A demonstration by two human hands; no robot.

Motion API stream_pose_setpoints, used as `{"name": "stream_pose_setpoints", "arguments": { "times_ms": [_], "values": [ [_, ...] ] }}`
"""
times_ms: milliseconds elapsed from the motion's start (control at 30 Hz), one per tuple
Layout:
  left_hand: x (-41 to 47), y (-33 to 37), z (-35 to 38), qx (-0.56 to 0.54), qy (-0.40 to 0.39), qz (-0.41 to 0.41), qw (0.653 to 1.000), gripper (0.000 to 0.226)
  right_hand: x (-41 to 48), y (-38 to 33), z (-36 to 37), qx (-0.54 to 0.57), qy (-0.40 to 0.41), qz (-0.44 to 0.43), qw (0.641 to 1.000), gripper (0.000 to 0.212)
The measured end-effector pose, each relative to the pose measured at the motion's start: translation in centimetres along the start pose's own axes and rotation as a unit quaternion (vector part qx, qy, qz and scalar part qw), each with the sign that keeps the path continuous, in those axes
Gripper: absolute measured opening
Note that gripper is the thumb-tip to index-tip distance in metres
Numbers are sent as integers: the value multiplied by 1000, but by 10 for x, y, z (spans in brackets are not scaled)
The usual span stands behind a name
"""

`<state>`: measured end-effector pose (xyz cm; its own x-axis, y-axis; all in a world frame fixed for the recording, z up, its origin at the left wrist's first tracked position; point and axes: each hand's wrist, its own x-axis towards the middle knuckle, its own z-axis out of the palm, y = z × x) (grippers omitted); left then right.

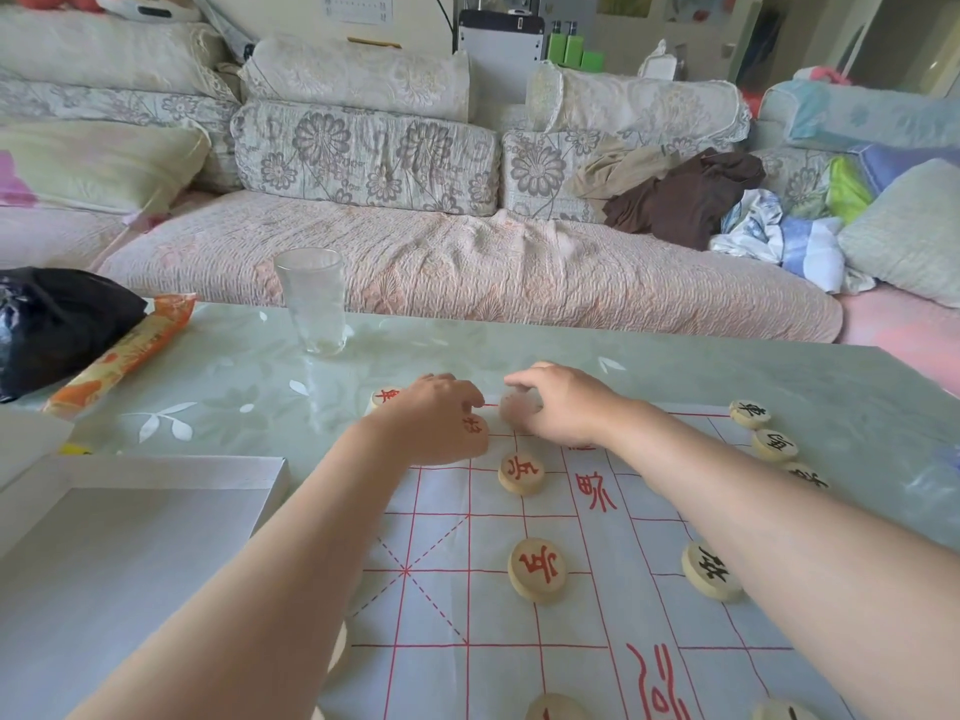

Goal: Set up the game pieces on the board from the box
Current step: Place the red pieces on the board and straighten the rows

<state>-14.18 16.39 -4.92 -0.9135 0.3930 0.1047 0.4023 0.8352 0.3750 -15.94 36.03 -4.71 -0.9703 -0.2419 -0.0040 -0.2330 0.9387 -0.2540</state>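
Fingers, left hand (434, 423): curled inward; a round pale wooden piece with a red character (475, 426) is gripped between thumb and fingers at the far end of the board.
Fingers, right hand (561, 407): arched downward and closed round a blurred pale round piece (519, 406); its marking cannot be read.
Hands: held side by side with a narrow gap between them, both over the far edge of the grid.
Board: a white sheet printed with red grid lines (441, 615) is laid flat on the table, beside the box.
Box: a white cardboard box (130, 537) is seen open at the left of the board.
Red pieces: 2 wooden discs are set on 1 grid line, the far red disc (521, 472) behind the near red disc (537, 569); a 3rd, the half-hidden red disc (385, 397), is partly covered by the left hand.
Black pieces: a row of 3 black-lettered discs (775, 444) is placed along the right edge; the lone black-lettered disc (711, 571) is partly covered by the right forearm.
Table: a pale green glass-topped table with a leaf pattern (234, 387) carries everything.
Elsewhere: a clear drinking glass (311, 298), a black plastic bag (52, 324) and an orange packet (119, 356) are placed at the far left of the table.
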Motion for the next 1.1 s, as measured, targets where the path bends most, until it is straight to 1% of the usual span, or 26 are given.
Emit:
{"name": "stream_pose_setpoints", "arguments": {
  "times_ms": [67,100,233,367,433,533,600,667,733,800,833,900,967,1033,1100],
  "values": [
    [-2,-1,-1,-1,-3,-13,1000,39,1,0,1,2,7,-2,1000,49],
    [-2,-1,-1,2,-5,-19,1000,38,1,-1,1,3,9,0,1000,48],
    [-2,-1,-2,-7,-17,-20,1000,40,-1,-4,-2,19,7,11,1000,53],
    [-4,-4,-1,-17,-21,-18,999,42,-6,-6,-4,46,2,11,999,52],
    [-4,-5,-2,-24,-25,-17,999,43,-6,-6,-5,49,5,11,999,55],
    [-5,-5,-2,-32,-32,-11,999,45,-9,-7,-6,53,4,15,998,66],
    [-7,-4,-3,-25,-33,-3,999,48,-13,-6,-8,69,25,24,997,69],
    [-8,-4,-6,-1,-16,16,1000,52,-21,-8,-9,83,52,20,995,62],
    [-11,-2,-8,11,16,43,999,50,-33,-12,-10,92,69,0,993,48],
    [-17,3,-10,4,43,67,997,44,-49,-17,-11,97,56,-15,994,40],
    [-20,6,-11,1,47,76,996,40,-57,-19,-10,97,37,-15,994,40],
    [-29,13,-13,-2,33,82,996,36,-73,-21,-6,86,1,-13,996,45],
    [-36,18,-12,3,2,87,996,36,-85,-20,1,72,-15,-12,997,52],
    [-41,21,-8,8,-24,92,995,40,-91,-19,5,74,-19,-3,997,61],
    [-45,24,-5,1,-37,96,995,40,-93,-19,4,81,-10,-1,997,60]
  ]
}}
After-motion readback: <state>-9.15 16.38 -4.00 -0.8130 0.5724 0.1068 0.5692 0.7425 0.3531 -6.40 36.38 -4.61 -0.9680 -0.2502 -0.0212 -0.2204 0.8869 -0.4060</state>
